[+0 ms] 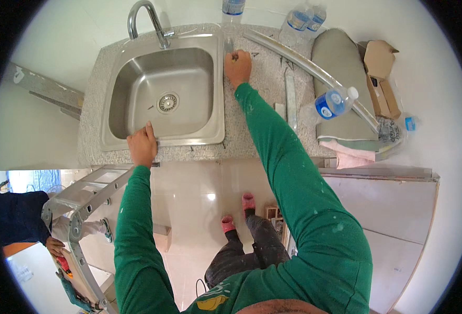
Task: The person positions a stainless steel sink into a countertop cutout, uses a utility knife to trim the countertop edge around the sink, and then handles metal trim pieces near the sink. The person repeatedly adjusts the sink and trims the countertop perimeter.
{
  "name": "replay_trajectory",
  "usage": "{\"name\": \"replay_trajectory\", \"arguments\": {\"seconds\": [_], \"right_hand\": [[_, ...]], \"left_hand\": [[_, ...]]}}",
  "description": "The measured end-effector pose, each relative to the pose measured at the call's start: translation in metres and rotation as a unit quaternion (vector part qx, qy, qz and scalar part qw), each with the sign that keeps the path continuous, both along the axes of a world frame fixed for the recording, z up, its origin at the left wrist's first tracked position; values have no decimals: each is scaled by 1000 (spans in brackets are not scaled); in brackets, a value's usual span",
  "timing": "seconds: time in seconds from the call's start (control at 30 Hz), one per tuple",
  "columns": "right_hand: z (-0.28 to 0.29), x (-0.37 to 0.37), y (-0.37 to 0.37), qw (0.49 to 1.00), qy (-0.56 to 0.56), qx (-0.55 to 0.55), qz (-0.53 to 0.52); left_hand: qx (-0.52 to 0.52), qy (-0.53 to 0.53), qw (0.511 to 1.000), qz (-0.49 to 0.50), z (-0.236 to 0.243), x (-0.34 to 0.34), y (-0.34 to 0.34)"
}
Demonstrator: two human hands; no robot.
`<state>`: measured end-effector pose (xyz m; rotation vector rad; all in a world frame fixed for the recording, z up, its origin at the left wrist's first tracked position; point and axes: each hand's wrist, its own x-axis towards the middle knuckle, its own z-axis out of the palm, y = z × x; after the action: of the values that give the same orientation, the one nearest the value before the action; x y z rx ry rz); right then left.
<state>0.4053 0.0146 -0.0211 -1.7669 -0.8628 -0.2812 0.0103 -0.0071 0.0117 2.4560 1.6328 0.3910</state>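
Observation:
A stainless-steel sink is set into a speckled stone counter. On its near rim rests my left hand, thumb stretched toward the basin and apart from the bent fingers; it holds nothing I can see. To the right of the basin, my right hand is closed in a fist over the counter, close to the sink's right rim. Something small and dark shows at its curled fingers, too small to name. A small dark piece lies in the basin beside the drain strainer.
A chrome faucet rises behind the sink. Right of my right hand lie a long metal strip, a water bottle, a grey-green padded board and an open cardboard box. Below left, a person's hand touches a ladder.

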Motion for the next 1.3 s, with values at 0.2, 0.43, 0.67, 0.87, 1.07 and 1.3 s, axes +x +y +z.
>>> {"name": "replay_trajectory", "arguments": {"seconds": [0.2,0.43,0.67,0.87,1.07,1.3], "right_hand": [[11,6,3,996,70,-52,23],[49,70,53,995,103,-7,-2],[78,112,111,993,102,-25,44],[59,147,135,993,-7,-25,113],[66,147,101,998,43,34,27],[80,171,86,992,4,124,-3]], "left_hand": [[7,-18,1000,-1,-3,-1,6],[2,-21,1000,4,-16,-9,7],[24,-35,999,-5,-15,-9,6],[32,-16,999,-10,-14,-2,12],[20,5,1000,-5,-12,-10,7],[24,-13,1000,-14,-15,-7,11]]}}
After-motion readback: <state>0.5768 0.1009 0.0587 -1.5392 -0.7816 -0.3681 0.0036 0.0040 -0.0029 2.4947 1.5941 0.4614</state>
